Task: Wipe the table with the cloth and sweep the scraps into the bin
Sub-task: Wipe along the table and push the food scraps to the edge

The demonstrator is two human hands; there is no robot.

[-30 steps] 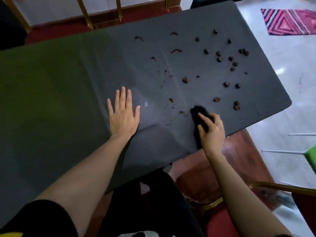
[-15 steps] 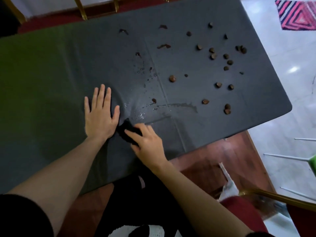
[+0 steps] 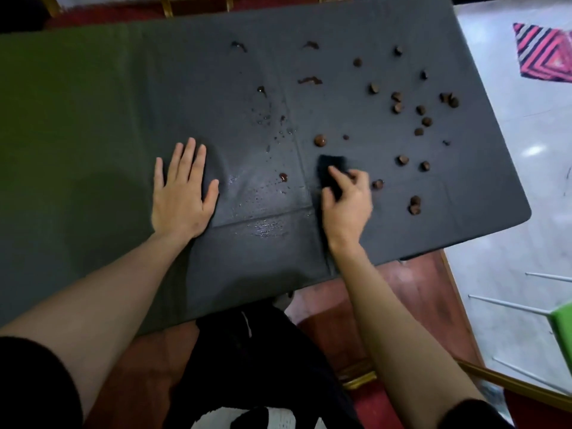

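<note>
A dark cloth (image 3: 329,168) lies pressed on the grey table cover (image 3: 356,236) under my right hand (image 3: 346,205), which grips it near the table's middle. My left hand (image 3: 182,193) lies flat, fingers spread, on the cover to the left. Several brown scraps (image 3: 402,161) are scattered over the right half of the table, one round scrap (image 3: 319,140) just beyond the cloth. Brown smears (image 3: 309,80) and wet streaks (image 3: 266,226) mark the centre. No bin is in view.
The table's left part is covered in green (image 3: 62,119). A red carpet (image 3: 402,292) runs under the near edge, with white floor (image 3: 510,274) to the right. A patterned rug (image 3: 544,54) lies far right. A gold chair frame (image 3: 495,379) and a green object (image 3: 563,326) stand at lower right.
My right hand slid the cloth left to beside my left hand, then back right and farther onto the table, leaving wet streaks. My left hand stayed flat on the cover.
</note>
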